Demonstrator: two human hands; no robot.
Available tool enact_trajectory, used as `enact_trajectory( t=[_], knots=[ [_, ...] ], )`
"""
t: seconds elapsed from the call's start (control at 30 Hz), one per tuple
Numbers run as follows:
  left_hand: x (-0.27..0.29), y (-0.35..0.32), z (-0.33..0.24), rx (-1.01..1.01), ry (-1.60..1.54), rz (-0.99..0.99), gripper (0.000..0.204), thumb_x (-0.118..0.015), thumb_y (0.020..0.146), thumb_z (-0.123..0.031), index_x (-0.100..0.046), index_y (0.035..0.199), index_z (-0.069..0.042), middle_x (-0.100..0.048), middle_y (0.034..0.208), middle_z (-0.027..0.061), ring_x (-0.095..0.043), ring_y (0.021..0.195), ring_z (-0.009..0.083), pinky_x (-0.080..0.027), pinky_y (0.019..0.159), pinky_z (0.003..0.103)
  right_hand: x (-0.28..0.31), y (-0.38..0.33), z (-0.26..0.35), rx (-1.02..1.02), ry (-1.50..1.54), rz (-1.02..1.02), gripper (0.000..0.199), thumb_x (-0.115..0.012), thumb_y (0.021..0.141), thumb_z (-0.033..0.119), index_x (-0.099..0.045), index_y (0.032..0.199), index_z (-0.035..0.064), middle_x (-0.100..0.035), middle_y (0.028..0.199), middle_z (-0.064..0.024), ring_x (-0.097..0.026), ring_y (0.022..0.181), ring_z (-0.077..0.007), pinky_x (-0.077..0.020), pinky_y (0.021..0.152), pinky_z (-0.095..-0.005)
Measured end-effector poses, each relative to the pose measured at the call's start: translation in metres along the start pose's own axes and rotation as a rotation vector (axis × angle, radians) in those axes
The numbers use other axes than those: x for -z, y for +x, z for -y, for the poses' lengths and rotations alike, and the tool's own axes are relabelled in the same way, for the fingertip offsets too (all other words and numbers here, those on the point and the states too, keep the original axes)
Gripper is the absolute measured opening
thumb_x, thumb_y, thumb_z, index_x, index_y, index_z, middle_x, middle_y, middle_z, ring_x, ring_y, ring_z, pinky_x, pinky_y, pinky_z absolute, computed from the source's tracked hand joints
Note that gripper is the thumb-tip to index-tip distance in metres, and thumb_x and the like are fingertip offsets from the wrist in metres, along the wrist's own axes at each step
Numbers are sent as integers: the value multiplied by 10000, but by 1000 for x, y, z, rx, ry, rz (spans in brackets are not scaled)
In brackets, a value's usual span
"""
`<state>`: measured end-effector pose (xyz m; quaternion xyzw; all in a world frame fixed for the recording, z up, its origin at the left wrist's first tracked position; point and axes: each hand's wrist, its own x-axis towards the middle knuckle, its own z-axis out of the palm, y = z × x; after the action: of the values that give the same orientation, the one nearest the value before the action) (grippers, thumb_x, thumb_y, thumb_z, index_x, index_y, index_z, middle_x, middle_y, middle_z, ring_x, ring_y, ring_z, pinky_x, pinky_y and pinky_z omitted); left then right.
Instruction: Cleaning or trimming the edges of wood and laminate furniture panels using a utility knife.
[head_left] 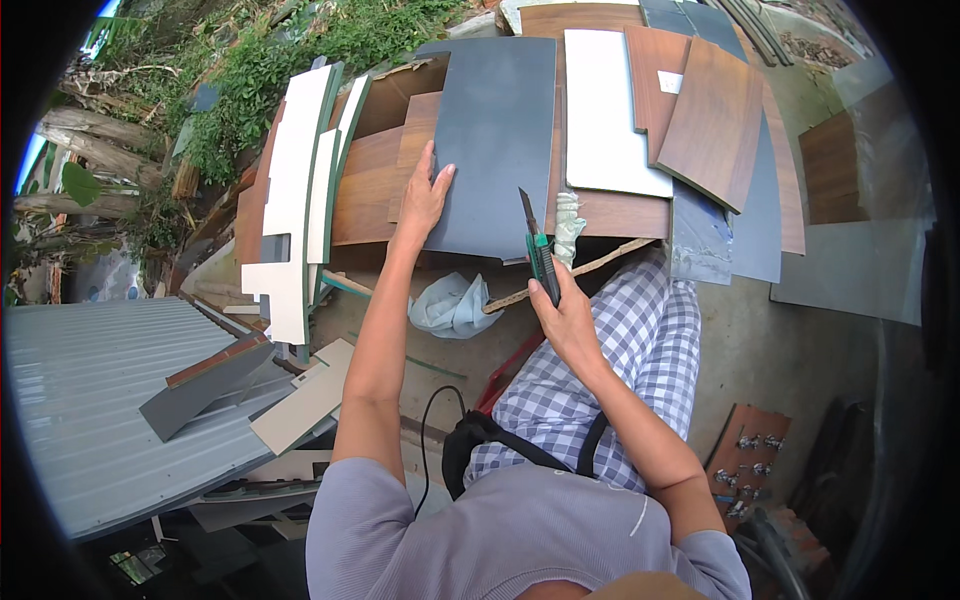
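Outdoors, the person sits over a heap of laminate offcuts, legs in checked trousers (640, 340) stretched out beneath the stack. The left hand (425, 195) lies flat and open, fingers spread, pressing on the left edge of a dark grey panel (495, 140) — it grips nothing, only holds the sheet down. That panel is a long rectangle, its long axis running away from the person, the near short edge hanging just over the lap. The right hand (565, 315) is closed in a fist around a green utility knife (540, 255); the blade is out and points up and away, toward the panel's near right corner, the knife's long axis nearly parallel to the panel's long side. The tip sits just at or beside that near edge; whether it touches I cannot tell.

Beside the grey panel on the right lies one white panel (610, 110), and further right one walnut-brown panel (712, 122) tilted across others. At the pile's left edge stand several white strips (295, 190) on edge. One pale crumpled cloth (450, 305) lies below the panel's near edge, with a thin wooden stick (585, 268) crossing just behind the knife hand. At the left spreads a corrugated metal sheet (90, 400).
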<state>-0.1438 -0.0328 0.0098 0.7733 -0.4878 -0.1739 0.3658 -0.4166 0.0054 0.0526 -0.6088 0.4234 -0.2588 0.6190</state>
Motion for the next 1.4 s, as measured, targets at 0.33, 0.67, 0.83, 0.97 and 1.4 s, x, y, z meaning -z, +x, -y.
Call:
enact_trajectory(
  t=[0.33, 0.67, 0.83, 0.97, 1.4],
  knots=[
    [-5, 16, -17, 57, 138, 46, 557, -507, 916, -363, -396, 1346, -26, -570, 1109, 302, -527, 1072, 445, -415, 920, 465, -5, -11, -10, 19, 240, -63, 379, -454, 963, 174, -437, 1294, -10, -508, 1264, -141, -503, 1176, -240, -417, 974, -359],
    [50, 5, -19, 23, 230, -22, 530, -545, 891, -411, -511, 1254, -25, -664, 873, 203, -654, 822, 293, -499, 772, 404, -3, -20, -7, -4, 361, -70, 382, -456, 963, 166, -405, 1279, -42, -566, 1061, -140, -602, 914, -194, -515, 827, -328],
    [80, -68, 25, 487, -543, -265, 488, -524, 917, -410, -519, 1229, -35, -649, 836, 93, -629, 683, 151, -503, 607, 267, 18, -31, -24, -47, 336, -112, 362, -462, 959, 163, -412, 1273, -12, -586, 908, -83, -603, 794, -146, -518, 750, -296],
    [98, -107, 117, 754, -1287, -470, 692, -560, 869, -498, -350, 1305, -4, -560, 1077, 164, -615, 896, 289, -532, 734, 370, 30, -40, -33, -50, 378, -109, 371, -470, 953, 154, -403, 1282, -5, -578, 867, -67, -586, 741, -133, -511, 716, -283],
    [103, -90, 147, 761, -1639, -764, 488, -450, 961, -355, -309, 1331, -70, -491, 1254, 244, -541, 1101, 409, -490, 901, 483, 44, -65, -46, -35, 380, -205, 364, -470, 953, 150, -411, 1272, -16, -572, 846, -61, -576, 713, -124, -480, 679, -265]
  ],
)
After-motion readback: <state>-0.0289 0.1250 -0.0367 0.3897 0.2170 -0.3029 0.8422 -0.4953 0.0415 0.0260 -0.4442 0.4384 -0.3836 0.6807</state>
